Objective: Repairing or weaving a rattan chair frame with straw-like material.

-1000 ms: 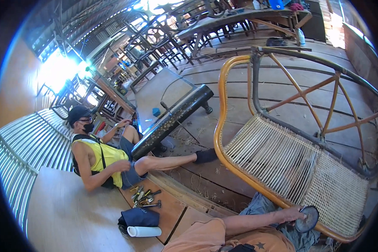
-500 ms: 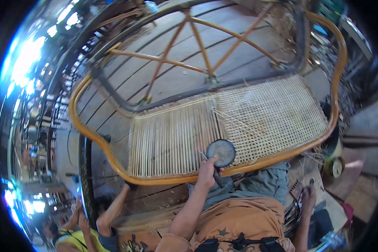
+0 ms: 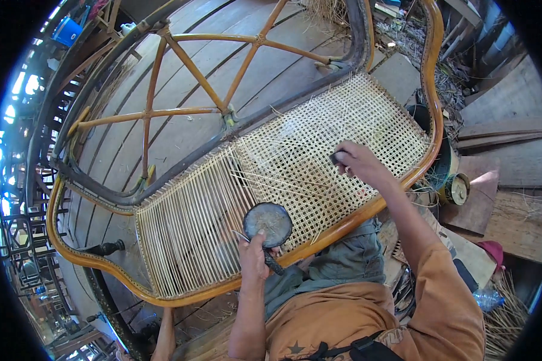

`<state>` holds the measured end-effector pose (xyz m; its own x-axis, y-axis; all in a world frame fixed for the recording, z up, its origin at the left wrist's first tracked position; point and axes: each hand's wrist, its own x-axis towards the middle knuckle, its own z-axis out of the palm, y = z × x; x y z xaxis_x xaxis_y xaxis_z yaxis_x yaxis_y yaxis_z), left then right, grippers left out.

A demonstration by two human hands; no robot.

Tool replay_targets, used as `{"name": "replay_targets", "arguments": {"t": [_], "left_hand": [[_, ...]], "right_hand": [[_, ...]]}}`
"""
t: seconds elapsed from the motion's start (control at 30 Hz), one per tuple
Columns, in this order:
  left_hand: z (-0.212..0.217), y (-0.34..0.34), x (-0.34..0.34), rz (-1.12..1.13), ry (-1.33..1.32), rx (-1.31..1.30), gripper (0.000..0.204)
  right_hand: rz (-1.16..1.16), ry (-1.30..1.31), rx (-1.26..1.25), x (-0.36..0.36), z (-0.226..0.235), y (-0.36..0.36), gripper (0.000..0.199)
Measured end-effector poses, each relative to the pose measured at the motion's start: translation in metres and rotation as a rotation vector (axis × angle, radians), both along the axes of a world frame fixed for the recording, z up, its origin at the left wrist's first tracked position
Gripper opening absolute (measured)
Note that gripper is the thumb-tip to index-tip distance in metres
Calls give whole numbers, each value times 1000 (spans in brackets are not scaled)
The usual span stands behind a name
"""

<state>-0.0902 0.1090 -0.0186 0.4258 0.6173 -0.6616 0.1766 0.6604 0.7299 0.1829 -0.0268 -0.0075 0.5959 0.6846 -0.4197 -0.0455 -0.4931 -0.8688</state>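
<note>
At the far upper left is a blue bucket (image 3: 67, 31). Below, a dark wooden beam (image 3: 110, 310) slants down, and another person's bare leg (image 3: 164, 336) comes up beside it, below the rim of the bench. The cane bench (image 3: 194, 296) spans the middle, tilted up to the right, its front rim by the wearer's lap. The left part of its seat (image 3: 187, 219) has strands running one way only. The left hand (image 3: 256, 256) is closed on the handle of a round dark dish (image 3: 270, 221), thumb on its face, above the seat's front edge. The right part of the seat is a crossed mesh. Over that mesh, the right hand (image 3: 361, 165) pinches a small dark object (image 3: 338, 157); its kind, and whether it touches the cane, I cannot tell. Farther right are a round tin (image 3: 457, 189), a red cloth (image 3: 493, 253) and a clear bottle (image 3: 487, 299).
</note>
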Motion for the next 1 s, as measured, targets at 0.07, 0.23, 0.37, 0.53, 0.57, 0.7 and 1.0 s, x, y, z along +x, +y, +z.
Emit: {"name": "replay_targets", "arguments": {"t": [0.07,0.23,0.37,0.53,0.57,0.7,1.0], "left_hand": [[-2,0,1,21,8,12,17],[-12,-3,2,-65,52,-17,19],[-6,-7,8,-99,29,-7,19],[9,-11,16,-211,39,-5,22],[11,-12,16,-268,55,-13,23],[-1,-23,18,-335,115,-3,25],[-4,-29,9,-375,100,-53,30]], "right_hand": [[219,-107,-108,-1,-20,21,14],[666,-321,-197,-24,-50,47,17],[532,-1,-258,-17,-33,44,16],[594,-138,-273,-13,-38,38,17],[586,-73,-288,-14,-38,40,17],[496,-54,-74,-9,-55,48,17],[552,-132,-87,-16,-81,163,17]]}}
